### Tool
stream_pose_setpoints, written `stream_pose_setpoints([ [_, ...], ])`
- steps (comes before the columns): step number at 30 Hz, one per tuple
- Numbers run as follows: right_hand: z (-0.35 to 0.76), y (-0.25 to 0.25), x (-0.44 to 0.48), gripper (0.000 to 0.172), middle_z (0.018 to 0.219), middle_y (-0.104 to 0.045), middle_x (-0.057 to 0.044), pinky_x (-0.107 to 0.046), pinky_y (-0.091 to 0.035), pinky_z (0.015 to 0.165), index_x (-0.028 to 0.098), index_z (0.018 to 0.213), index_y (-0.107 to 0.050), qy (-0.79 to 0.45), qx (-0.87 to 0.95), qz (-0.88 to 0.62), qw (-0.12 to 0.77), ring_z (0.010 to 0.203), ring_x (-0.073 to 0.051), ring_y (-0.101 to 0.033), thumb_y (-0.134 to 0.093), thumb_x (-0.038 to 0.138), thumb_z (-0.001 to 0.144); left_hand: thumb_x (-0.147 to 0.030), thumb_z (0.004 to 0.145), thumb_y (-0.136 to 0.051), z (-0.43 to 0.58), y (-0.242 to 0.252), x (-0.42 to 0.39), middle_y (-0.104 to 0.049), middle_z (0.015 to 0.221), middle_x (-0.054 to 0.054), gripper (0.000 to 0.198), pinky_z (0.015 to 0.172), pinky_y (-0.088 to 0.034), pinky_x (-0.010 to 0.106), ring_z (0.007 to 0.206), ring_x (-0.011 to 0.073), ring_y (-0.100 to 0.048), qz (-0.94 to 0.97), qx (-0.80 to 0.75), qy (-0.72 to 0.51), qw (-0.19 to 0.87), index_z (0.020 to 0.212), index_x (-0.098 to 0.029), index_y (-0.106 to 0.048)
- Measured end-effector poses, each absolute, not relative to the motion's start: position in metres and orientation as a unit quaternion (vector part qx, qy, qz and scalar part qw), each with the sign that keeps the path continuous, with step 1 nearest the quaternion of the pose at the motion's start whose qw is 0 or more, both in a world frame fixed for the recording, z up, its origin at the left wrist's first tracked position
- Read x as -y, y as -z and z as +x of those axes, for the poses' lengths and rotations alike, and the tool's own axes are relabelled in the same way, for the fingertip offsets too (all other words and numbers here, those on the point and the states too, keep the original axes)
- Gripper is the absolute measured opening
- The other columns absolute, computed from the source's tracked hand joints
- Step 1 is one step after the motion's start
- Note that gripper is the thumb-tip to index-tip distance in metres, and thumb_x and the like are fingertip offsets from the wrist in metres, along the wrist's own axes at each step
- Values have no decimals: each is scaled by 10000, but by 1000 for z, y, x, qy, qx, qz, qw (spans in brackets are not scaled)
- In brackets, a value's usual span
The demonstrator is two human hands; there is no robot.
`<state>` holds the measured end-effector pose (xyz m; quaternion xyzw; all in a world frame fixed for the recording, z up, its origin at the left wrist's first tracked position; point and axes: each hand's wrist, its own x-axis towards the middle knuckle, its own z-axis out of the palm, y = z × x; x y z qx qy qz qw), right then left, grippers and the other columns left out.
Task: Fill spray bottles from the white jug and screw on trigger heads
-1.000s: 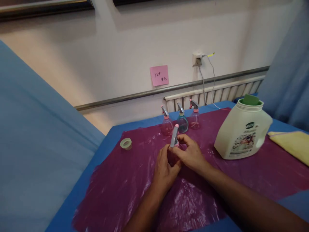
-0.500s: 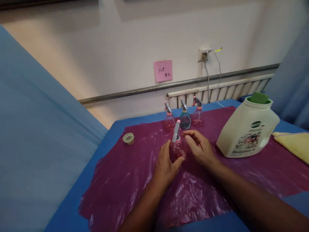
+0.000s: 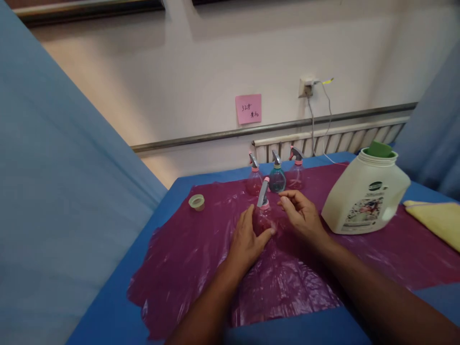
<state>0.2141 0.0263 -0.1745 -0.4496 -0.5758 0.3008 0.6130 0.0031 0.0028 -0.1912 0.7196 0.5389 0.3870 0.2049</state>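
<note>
A small clear pink spray bottle [image 3: 263, 211] with a grey trigger head stands upright on the purple plastic sheet [image 3: 201, 254]. My left hand [image 3: 246, 239] is wrapped round its lower body from the left. Just right of the bottle's neck is my right hand [image 3: 301, 215], fingers loosely curled and holding nothing, a small gap away from the bottle. Three more small spray bottles stand in a row behind: a pink one [image 3: 254, 178], a teal one [image 3: 277, 176] and another pink one [image 3: 296, 171].
A big white detergent jug [image 3: 364, 196] with a green cap stands to the right. A yellow cloth [image 3: 436, 220] lies at the far right. A tape roll [image 3: 197, 202] sits on the left of the blue table [image 3: 108, 306]. Blue drapes flank both sides.
My right hand has let go of the bottle's spray head and drawn a little to the right. My left hand stays on the bottle's body.
</note>
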Motion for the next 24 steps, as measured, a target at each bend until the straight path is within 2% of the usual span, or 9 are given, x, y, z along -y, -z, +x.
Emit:
stream_pose_setpoints([
  [8, 215, 168, -31, 355, 1011, -818, -74, -372, -594, 816, 232, 1193, -766, -268, 591, -449, 615, 887, -236, -744, -710, 542, 1029, -460, 901, -882, 2, 191, 1, -558, 1715, 197, 921, 1356, -409, 625, 1617, 410, -524, 712, -551, -378, 216, 1695, -218, -481],
  [13, 221, 155, -31, 378, 1038, -821, -86, -355, -593, 788, 222, 1179, -774, -265, 614, -451, 591, 887, -233, -735, -714, 562, 1024, -446, 917, -857, 3, 182, 6, -586, 1678, 180, 825, 1328, -427, 598, 1584, 386, -549, 699, -548, -412, 202, 1639, -225, -523],
  [15, 226, 146, -27, 371, 1012, -816, -78, -337, -575, 750, 223, 1130, -779, -264, 637, -452, 566, 858, -224, -719, -708, 574, 1032, -425, 947, -825, 2, 173, 10, -669, 1551, 150, 649, 1257, -489, 543, 1466, 344, -634, 678, -545, -456, 191, 1523, -227, -601],
  [17, 231, 138, -21, 360, 953, -799, -64, -321, -549, 704, 226, 1063, -776, -263, 659, -451, 541, 822, -215, -698, -694, 576, 1046, -415, 1005, -764, 0, 163, 14, -741, 1324, 95, 379, 1117, -554, 444, 1252, 275, -709, 651, -536, -506, 182, 1326, -232, -674],
  [19, 234, 132, -15, 338, 908, -781, -53, -317, -537, 696, 232, 1015, -766, -259, 678, -444, 525, 810, -214, -688, -682, 555, 1059, -433, 1084, -669, -2, 152, 18, -723, 1066, 30, 198, 945, -553, 346, 1008, 207, -695, 641, -516, -542, 172, 1105, -236, -681],
  [21, 235, 131, -9, 300, 892, -772, -43, -324, -540, 727, 239, 996, -755, -246, 699, -429, 517, 813, -213, -690, -669, 515, 1076, -435, 1149, -571, -4, 144, 24, -628, 883, -17, 284, 804, -494, 288, 826, 160, -607, 652, -490, -555, 162, 961, -232, -637],
  [24, 230, 137, 1, 283, 846, -742, -20, -323, -514, 733, 249, 937, -707, -200, 733, -405, 508, 763, -193, -674, -611, 438, 1125, -376, 1193, -493, -7, 137, 32, -548, 793, -42, 367, 708, -412, 264, 724, 130, -521, 693, -453, -540, 153, 867, -226, -572],
])
